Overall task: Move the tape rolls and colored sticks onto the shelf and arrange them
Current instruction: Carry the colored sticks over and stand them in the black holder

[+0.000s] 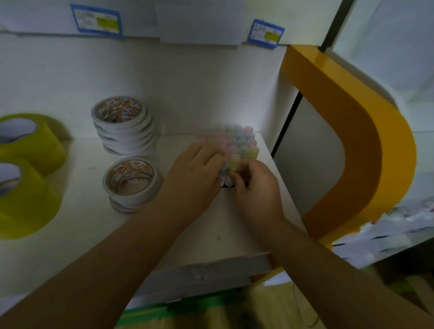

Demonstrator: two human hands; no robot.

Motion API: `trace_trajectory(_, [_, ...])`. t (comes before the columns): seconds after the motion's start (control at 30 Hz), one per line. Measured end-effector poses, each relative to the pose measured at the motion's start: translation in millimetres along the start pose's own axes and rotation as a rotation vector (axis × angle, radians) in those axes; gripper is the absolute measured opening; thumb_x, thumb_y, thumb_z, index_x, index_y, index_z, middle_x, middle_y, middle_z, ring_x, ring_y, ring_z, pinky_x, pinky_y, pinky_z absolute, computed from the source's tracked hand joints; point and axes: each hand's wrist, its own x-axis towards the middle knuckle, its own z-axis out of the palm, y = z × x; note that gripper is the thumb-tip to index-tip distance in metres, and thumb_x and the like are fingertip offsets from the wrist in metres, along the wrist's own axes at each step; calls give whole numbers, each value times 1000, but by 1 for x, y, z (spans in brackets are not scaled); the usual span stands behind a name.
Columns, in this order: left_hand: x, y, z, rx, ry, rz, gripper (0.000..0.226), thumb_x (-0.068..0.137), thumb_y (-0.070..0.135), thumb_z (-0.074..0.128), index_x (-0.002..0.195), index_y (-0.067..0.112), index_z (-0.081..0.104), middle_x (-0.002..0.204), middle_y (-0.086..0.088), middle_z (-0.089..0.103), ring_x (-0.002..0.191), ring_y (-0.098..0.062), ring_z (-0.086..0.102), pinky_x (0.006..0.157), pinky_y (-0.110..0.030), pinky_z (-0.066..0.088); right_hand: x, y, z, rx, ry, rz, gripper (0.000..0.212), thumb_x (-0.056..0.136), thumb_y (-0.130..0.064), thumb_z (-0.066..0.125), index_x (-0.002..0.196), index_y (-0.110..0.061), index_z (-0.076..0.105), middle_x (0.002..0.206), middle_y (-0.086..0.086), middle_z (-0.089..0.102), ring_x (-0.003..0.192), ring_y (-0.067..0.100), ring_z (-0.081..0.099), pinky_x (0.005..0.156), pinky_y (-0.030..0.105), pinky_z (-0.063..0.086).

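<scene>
We've got both hands on the colored sticks (233,146), which stand upright in a tight cluster on the white shelf (215,226), back right corner, near the yellow frame (361,135). Right hand (257,188) pinches the yellow-capped stick (234,162) at the front of the cluster, fingers curled round it; left hand (195,173) rests against the cluster's left side, fingers bent over the caps, apparently steadying more than gripping. Sticks look light, rigid plastic with smooth rounded caps, so likely slippery and easy to topple in a domino. We'd take each one low on the barrel rather than by the cap, and keep the other hand bracing the pack. Tape is already on the shelf: two stacks of white tape rolls (124,125) left of the sticks, two big yellow tape rolls (25,141) at far left. Those are stiff and heavier; grab across the rim or through the core. Image is blurry round the caps, so we can't count them.
</scene>
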Motion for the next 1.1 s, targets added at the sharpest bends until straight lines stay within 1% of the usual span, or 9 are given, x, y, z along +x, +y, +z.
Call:
trace_trajectory(0.1, [-2,1,-2,4,-24,-14,29,77,15,62,105,5,65,110,-11,62,101,-29,52,95,-34,39,0,2,6,-30,41,12,2,94,-16,61,92,-17,62,91,0,62,83,14,59,74,28,49])
trace_trajectory(0.3, [-2,2,1,10,-31,-21,22,80,12,63,100,4,64,106,-14,62,94,-33,56,90,-39,44,-3,5,13,-47,73,4,2,94,-14,61,94,-16,60,92,0,59,82,13,55,71,18,43])
trace_trajectory(0.43, [-3,3,1,6,-68,-43,23,82,15,62,103,4,63,109,-13,62,96,-33,56,86,-43,46,-4,1,11,-62,69,14,11,94,-14,60,85,-19,54,85,-2,54,78,11,50,65,10,34])
trace_trajectory(0.53, [-4,3,1,18,-115,-66,26,84,17,58,106,5,62,111,-13,60,99,-33,55,87,-44,46,-4,-2,9,-83,37,42,13,95,-17,59,84,-21,52,85,-2,55,78,12,51,64,17,35])
trace_trajectory(0.67, [-3,6,-5,2,-122,-68,29,83,19,56,108,5,62,110,-12,59,100,-31,54,93,-41,45,-2,-9,1,-108,-18,83,13,96,-21,60,86,-12,59,84,2,61,78,15,56,70,31,47])
trace_trajectory(0.83, [1,16,-25,-99,-17,-185,43,75,11,74,117,7,64,117,-10,65,108,-22,51,100,-29,39,-11,-27,-29,62,-137,198,13,87,-21,73,84,-14,63,87,3,68,84,17,64,81,37,54])
trace_trajectory(0.9, [5,25,-39,-150,-18,-220,44,76,11,75,118,10,65,121,-7,64,109,-21,53,98,-20,33,-23,-36,-51,114,-167,178,12,88,-19,74,91,-15,64,90,-7,63,85,10,62,81,30,54])
trace_trajectory(1.0, [15,44,-62,-244,-54,-280,45,82,16,71,126,15,61,127,-1,59,115,-18,52,97,-21,33,-46,-47,-90,95,-163,86,24,89,-24,74,111,-26,63,105,-14,57,96,1,58,83,15,49])
trace_trajectory(1.1, [24,68,-84,-279,-28,-328,47,88,22,67,134,21,55,126,3,57,109,-9,48,91,-24,36,-67,-55,-135,109,-109,-49,35,89,-25,73,122,-28,62,110,-15,59,101,-1,59,87,16,51])
